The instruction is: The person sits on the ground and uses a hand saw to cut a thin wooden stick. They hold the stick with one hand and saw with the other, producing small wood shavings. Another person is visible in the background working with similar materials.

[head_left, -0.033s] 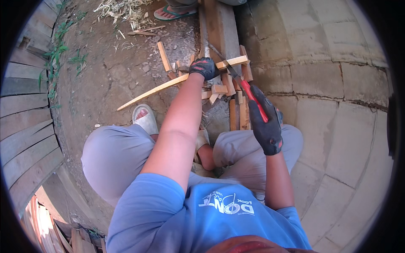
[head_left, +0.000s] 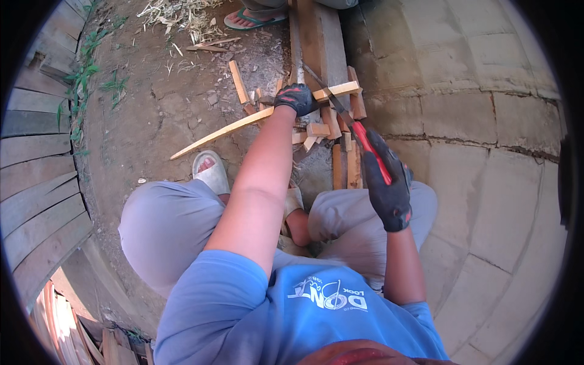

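My left hand (head_left: 294,99), in a black and red glove, is closed around a long, narrow wooden strip (head_left: 222,131). The strip lies across a thick wooden beam (head_left: 328,45); its tapered end sticks out to the left and its short end (head_left: 345,89) shows right of the hand. A handsaw (head_left: 340,109) with a red handle is in my gloved right hand (head_left: 389,179), closed around the handle. Its dark blade slants up and left across the strip, just right of my left hand. How deep the blade sits in the wood cannot be made out.
Several short wood offcuts (head_left: 319,129) lie around the beam's near end. Another person's sandalled foot (head_left: 252,19) is beside the beam at the far side, near pale shavings (head_left: 176,13). A block wall (head_left: 462,115) stands on the right, a plank fence (head_left: 36,146) on the left.
My right hand and the saw have shifted slightly down and to the right, toward me. The left hand still holds the strip in place on the beam.
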`<action>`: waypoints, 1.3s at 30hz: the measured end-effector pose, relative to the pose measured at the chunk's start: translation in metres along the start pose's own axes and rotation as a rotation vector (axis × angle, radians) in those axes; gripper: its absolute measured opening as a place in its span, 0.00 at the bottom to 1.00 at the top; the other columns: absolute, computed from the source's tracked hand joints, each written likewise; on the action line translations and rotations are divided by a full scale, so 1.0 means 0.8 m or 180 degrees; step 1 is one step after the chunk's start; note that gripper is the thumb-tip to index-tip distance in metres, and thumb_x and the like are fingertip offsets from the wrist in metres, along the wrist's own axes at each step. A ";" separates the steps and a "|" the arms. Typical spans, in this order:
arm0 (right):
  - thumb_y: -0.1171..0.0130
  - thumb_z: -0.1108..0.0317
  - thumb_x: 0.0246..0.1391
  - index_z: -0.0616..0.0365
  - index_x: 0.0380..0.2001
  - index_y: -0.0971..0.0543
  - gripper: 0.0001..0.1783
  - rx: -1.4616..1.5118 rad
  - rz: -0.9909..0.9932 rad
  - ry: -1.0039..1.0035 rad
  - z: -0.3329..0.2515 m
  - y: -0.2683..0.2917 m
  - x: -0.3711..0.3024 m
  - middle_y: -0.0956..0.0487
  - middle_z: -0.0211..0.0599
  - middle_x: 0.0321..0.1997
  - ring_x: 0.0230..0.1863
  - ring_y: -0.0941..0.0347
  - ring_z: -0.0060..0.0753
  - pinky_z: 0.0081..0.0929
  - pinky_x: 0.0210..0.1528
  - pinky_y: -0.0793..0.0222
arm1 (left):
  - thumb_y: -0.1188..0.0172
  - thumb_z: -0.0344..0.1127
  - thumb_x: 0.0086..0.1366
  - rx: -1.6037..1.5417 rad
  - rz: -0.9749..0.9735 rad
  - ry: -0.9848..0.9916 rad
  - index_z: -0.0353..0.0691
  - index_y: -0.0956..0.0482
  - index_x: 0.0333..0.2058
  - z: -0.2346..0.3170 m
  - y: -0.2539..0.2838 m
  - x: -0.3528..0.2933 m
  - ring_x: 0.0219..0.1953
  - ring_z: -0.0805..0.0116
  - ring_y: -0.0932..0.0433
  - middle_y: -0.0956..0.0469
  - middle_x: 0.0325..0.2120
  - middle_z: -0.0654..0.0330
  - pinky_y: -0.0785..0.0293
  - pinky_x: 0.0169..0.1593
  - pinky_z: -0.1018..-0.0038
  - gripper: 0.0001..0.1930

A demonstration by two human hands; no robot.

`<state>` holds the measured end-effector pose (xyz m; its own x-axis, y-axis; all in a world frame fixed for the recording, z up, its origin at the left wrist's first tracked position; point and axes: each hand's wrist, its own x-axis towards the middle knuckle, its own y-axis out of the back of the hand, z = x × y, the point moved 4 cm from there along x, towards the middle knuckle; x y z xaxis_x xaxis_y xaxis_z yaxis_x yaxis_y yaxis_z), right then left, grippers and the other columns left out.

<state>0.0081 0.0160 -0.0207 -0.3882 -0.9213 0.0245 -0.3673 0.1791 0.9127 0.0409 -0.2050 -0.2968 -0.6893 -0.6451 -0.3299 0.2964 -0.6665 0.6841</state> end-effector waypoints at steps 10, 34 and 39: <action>0.41 0.67 0.71 0.56 0.64 0.18 0.21 0.0154 -0.0338 -0.0461 -0.027 0.055 -0.052 0.15 0.52 0.61 0.62 0.17 0.50 0.40 0.63 0.24 | 0.32 0.55 0.61 0.0023 0.0349 0.0261 0.44 0.10 0.48 0.000 0.001 -0.012 0.52 0.49 0.12 0.12 0.49 0.49 0.16 0.55 0.55 0.24; 0.40 0.72 0.69 0.65 0.62 0.18 0.20 -0.0162 -0.0269 -0.0188 -0.048 0.094 -0.113 0.13 0.53 0.57 0.57 0.14 0.46 0.36 0.61 0.22 | 0.35 0.51 0.63 0.0291 0.1247 0.0157 0.46 0.10 0.39 0.000 -0.035 -0.011 0.41 0.50 0.11 0.11 0.37 0.51 0.16 0.44 0.53 0.16; 0.40 0.68 0.69 0.56 0.63 0.18 0.21 0.0049 -0.0326 -0.0341 -0.020 0.023 -0.041 0.13 0.51 0.56 0.53 0.13 0.51 0.41 0.56 0.20 | 0.34 0.51 0.63 0.0408 0.1378 0.0234 0.47 0.10 0.38 -0.007 -0.043 -0.014 0.41 0.53 0.11 0.12 0.35 0.52 0.16 0.43 0.55 0.15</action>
<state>0.0277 0.0440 0.0021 -0.4356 -0.8930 -0.1129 -0.4222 0.0919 0.9018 0.0419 -0.1769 -0.3204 -0.4697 -0.8820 -0.0379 0.4596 -0.2809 0.8426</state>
